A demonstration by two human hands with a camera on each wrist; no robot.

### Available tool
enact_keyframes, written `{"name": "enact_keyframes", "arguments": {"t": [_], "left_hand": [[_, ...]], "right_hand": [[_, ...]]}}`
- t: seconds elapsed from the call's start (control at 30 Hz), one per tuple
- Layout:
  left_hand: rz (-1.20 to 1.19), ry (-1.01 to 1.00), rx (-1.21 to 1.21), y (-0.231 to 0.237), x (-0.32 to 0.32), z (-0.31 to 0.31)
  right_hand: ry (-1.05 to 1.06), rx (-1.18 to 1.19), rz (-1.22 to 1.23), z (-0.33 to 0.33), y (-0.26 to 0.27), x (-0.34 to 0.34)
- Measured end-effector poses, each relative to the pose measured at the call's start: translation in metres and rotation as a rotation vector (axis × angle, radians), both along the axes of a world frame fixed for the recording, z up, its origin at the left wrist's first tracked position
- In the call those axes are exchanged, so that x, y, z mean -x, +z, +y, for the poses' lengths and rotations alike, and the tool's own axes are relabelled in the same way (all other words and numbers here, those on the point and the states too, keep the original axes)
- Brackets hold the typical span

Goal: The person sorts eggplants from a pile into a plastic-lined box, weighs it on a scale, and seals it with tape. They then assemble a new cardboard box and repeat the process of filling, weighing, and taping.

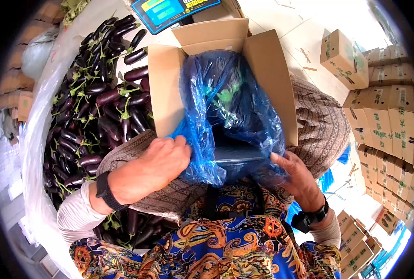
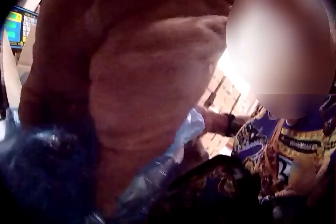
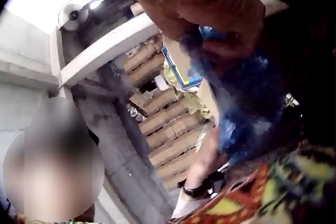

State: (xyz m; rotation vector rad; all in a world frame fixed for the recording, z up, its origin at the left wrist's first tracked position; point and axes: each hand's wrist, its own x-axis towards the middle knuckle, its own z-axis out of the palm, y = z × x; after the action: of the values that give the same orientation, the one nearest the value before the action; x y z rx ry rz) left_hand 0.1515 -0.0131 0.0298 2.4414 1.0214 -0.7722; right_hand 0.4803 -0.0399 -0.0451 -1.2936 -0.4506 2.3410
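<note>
An open cardboard box [image 1: 166, 95] sits between the person's knees in the head view, its flaps spread. A blue plastic bag [image 1: 201, 156] lines it, and dark eggplants with green stems [image 1: 227, 95] show through the film. At the near left corner the left hand [image 1: 157, 160] grips the gathered bag edge, fingers curled. Across from it, the right hand [image 1: 299, 179] pinches the bag's near right edge with the thumb on top. In the right wrist view, blue film [image 3: 252, 98] hangs from the right hand [image 3: 210, 14]. The left hand [image 2: 147, 82] fills much of the left wrist view.
A large heap of eggplants [image 1: 109, 107] lies to the left beside clear plastic sheeting [image 1: 37, 153]. A scale with a blue-framed display [image 1: 163, 13] stands beyond the box. Stacked printed cartons [image 1: 383, 111] line the right, with a single carton [image 1: 341, 58] nearer.
</note>
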Motion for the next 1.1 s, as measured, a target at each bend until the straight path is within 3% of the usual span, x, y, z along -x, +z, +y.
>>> {"name": "enact_keyframes", "arguments": {"t": [0.13,0.2,0.23,0.27,0.33,0.37,0.4,0.43,0.47,0.5,0.53,0.57,0.6,0.67,0.73,0.8,0.87,0.93,0.97,1.07,1.1], "left_hand": [[-0.088,0.097,0.081,-0.001,0.004,0.013],[-0.328,0.189,0.146,0.001,0.019,0.036],[-0.526,0.227,0.127,0.002,0.021,0.047],[-0.723,0.262,0.107,0.002,0.022,0.057],[-0.771,0.395,0.148,-0.014,0.023,0.074],[-0.721,0.453,0.306,-0.015,0.017,0.085],[-0.784,0.522,0.326,-0.026,0.013,0.088],[-0.836,0.47,0.346,-0.026,0.002,0.094],[-0.889,0.418,0.366,-0.026,-0.009,0.101],[-1.063,0.259,0.063,-0.052,-0.012,0.103],[-1.08,0.209,-0.006,-0.066,-0.015,0.112],[-1.065,0.328,0.169,-0.059,-0.02,0.117],[-1.041,0.449,0.344,-0.051,-0.027,0.121],[-1.17,0.475,0.123,-0.062,-0.047,0.112],[-1.225,0.366,0.124,-0.072,-0.045,0.112],[-1.274,0.534,0.284,-0.074,-0.041,0.113],[-1.135,0.592,0.336,-0.076,-0.036,0.131],[-1.118,0.63,0.191,-0.079,-0.032,0.13],[-1.109,0.65,0.116,-0.08,-0.03,0.128],[-1.227,0.946,0.299,-0.058,-0.04,0.12],[-1.224,0.945,0.232,-0.063,-0.044,0.117]], "right_hand": [[0.066,0.062,-0.104,0.003,0.032,0.005],[0.226,0.125,-0.139,-0.002,0.024,-0.012],[0.134,0.099,-0.106,-0.005,0.028,-0.009],[0.111,0.033,-0.074,0.0,0.033,-0.009],[0.062,-0.108,-0.014,0.023,0.049,-0.008],[0.01,-0.178,-0.076,0.036,0.066,-0.002],[0.118,-0.364,-0.166,0.052,0.078,-0.003],[0.011,-0.245,-0.001,0.07,0.07,0.0],[0.015,-0.362,-0.035,0.087,0.076,0.011],[0.134,-0.55,-0.123,0.102,0.061,0.017],[0.243,-0.748,-0.232,0.118,0.045,0.024],[0.325,-0.937,-0.345,0.133,0.029,0.03],[0.308,-0.565,-0.236,0.144,0.031,0.051],[0.857,-2.122,-0.827,0.157,0.005,0.05],[0.898,-1.979,-0.703,0.162,0.018,0.057],[0.879,-1.916,-0.686,0.158,0.031,0.055],[0.405,-1.14,-0.413,0.149,0.046,0.058],[0.406,-0.892,-0.535,0.156,0.082,0.059],[0.218,-0.948,-0.458,0.15,0.071,0.054],[0.231,-0.883,-0.296,0.132,0.03,0.042],[0.365,-1.079,-0.397,0.129,0.018,0.046]]}}
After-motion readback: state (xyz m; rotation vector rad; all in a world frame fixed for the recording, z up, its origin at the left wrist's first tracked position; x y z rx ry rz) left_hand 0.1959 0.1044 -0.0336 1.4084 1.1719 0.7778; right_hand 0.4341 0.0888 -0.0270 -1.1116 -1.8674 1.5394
